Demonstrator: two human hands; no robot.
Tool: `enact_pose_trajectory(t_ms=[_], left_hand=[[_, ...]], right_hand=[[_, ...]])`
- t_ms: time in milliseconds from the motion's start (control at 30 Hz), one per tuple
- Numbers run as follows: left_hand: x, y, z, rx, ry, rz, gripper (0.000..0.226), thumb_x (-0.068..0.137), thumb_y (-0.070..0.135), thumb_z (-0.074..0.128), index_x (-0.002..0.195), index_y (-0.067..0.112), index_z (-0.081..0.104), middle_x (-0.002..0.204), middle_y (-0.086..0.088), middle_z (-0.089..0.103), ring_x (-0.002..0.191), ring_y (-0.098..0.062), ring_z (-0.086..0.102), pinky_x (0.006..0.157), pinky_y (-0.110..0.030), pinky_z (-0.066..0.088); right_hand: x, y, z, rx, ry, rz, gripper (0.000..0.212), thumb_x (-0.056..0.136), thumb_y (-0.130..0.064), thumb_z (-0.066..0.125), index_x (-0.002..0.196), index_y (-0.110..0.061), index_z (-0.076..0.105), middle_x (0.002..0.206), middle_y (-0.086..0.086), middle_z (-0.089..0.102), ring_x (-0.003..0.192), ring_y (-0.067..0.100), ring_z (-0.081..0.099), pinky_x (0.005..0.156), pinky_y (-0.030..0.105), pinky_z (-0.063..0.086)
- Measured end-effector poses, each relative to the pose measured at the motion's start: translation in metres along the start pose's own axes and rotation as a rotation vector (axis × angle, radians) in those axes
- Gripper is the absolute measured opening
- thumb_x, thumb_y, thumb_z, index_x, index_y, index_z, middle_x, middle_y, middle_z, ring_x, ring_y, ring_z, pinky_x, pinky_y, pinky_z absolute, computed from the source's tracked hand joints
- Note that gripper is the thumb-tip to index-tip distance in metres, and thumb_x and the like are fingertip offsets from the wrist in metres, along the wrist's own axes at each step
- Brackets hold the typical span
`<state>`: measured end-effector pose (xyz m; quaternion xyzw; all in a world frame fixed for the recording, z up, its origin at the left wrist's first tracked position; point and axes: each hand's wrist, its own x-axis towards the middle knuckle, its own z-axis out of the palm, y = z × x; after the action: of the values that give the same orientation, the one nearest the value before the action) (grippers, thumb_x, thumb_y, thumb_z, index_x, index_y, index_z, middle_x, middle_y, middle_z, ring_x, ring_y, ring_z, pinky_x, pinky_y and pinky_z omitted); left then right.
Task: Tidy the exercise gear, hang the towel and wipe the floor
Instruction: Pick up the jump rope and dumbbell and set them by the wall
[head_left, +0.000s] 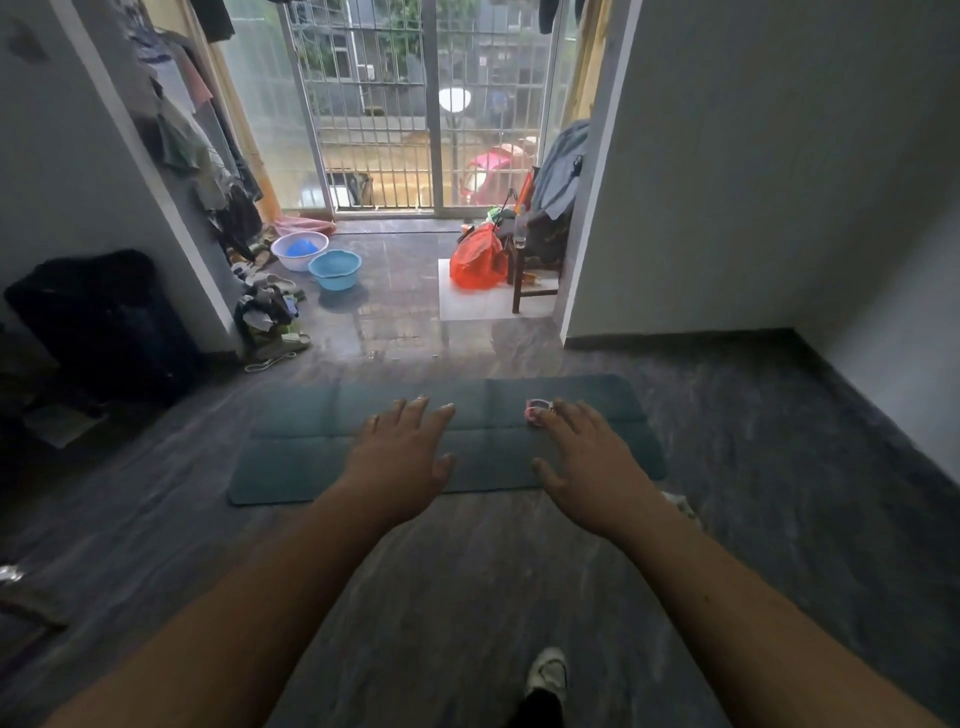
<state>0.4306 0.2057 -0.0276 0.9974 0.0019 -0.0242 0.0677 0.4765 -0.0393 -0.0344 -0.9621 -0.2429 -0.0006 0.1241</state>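
Dark floor (467, 597) lies bare under us; our left hand (402, 457) and right hand (589, 467) hover spread and empty over the green mat (291, 467), which lies unrolled. Beyond it a small pinkish object (537, 408) rests; we judge tidying barely begun, no towel visible

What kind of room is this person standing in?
Probably a lived-in flat, in a room opening toward a balcony. Clothes hang along the wall, wash basins sit by barred glass doors, and an exercise mat lies on the dark floor.
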Motion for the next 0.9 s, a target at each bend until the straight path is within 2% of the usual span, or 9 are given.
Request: enact_pose_trajectory(t_ms=[167, 300, 500, 567, 667, 800, 900], left_hand=[[0.108, -0.011, 0.014, -0.018, -0.011, -0.024, 0.066, 0.097, 0.05, 0.041, 0.155, 0.034, 0.012, 0.165, -0.005, 0.014, 0.151, -0.028, 0.01, 0.121, -0.047, 0.014], [0.194, -0.021, 0.013, -0.024, -0.009, -0.06, 0.067, 0.098, 0.05, 0.04, 0.156, 0.033, 0.012, 0.165, -0.005, 0.014, 0.151, -0.028, 0.011, 0.121, -0.047, 0.015], [0.297, -0.043, 0.017, -0.034, -0.019, -0.117, 0.066, 0.097, 0.05, 0.042, 0.155, 0.032, 0.015, 0.164, -0.005, 0.018, 0.15, -0.029, 0.017, 0.119, -0.047, 0.019], [0.325, -0.052, 0.024, -0.051, -0.046, -0.151, 0.066, 0.096, 0.05, 0.043, 0.154, 0.031, 0.017, 0.163, -0.007, 0.02, 0.148, -0.031, 0.022, 0.119, -0.048, 0.021], [0.368, -0.07, 0.035, -0.065, -0.089, -0.167, 0.067, 0.096, 0.051, 0.043, 0.154, 0.031, 0.018, 0.162, -0.008, 0.022, 0.147, -0.031, 0.023, 0.119, -0.048, 0.021], [0.433, -0.103, 0.053, -0.075, -0.137, -0.161, 0.068, 0.095, 0.052, 0.043, 0.154, 0.031, 0.018, 0.162, -0.008, 0.023, 0.148, -0.031, 0.023, 0.119, -0.048, 0.021], [0.485, -0.13, 0.066, -0.085, -0.193, -0.125, 0.068, 0.095, 0.052, 0.043, 0.155, 0.031, 0.016, 0.163, -0.008, 0.021, 0.149, -0.03, 0.02, 0.12, -0.048, 0.019]], right_hand=[[0.098, 0.048, 0.015, 0.005, -0.026, 0.0, 0.064, 0.096, -0.047, 0.046, 0.153, -0.024, 0.028, 0.161, 0.008, 0.025, 0.148, 0.029, 0.018, 0.123, 0.039, 0.013], [0.188, 0.094, 0.027, -0.027, -0.041, -0.029, 0.073, 0.088, -0.055, 0.029, 0.151, -0.02, 0.033, 0.157, 0.012, 0.034, 0.145, 0.032, 0.027, 0.122, 0.042, 0.017], [0.306, 0.131, 0.03, -0.02, -0.1, -0.061, 0.067, 0.094, -0.042, 0.049, 0.152, -0.016, 0.031, 0.155, 0.012, 0.032, 0.143, 0.032, 0.027, 0.12, 0.037, 0.014], [0.338, 0.138, 0.038, 0.02, -0.142, -0.052, 0.067, 0.094, -0.041, 0.053, 0.152, -0.018, 0.03, 0.157, 0.011, 0.03, 0.145, 0.031, 0.024, 0.121, 0.039, 0.015], [0.382, 0.148, 0.05, 0.069, -0.191, -0.033, 0.067, 0.094, -0.043, 0.05, 0.153, -0.022, 0.027, 0.161, 0.008, 0.023, 0.149, 0.028, 0.016, 0.12, 0.047, 0.02], [0.441, 0.162, 0.07, 0.052, -0.229, 0.01, 0.067, 0.096, -0.04, 0.051, 0.155, -0.022, 0.025, 0.163, 0.008, 0.02, 0.15, 0.028, 0.013, 0.123, 0.039, 0.011], [0.484, 0.17, 0.092, 0.061, -0.273, 0.081, 0.068, 0.096, -0.043, 0.047, 0.156, -0.023, 0.022, 0.164, 0.007, 0.016, 0.151, 0.026, 0.01, 0.123, 0.041, 0.011]])
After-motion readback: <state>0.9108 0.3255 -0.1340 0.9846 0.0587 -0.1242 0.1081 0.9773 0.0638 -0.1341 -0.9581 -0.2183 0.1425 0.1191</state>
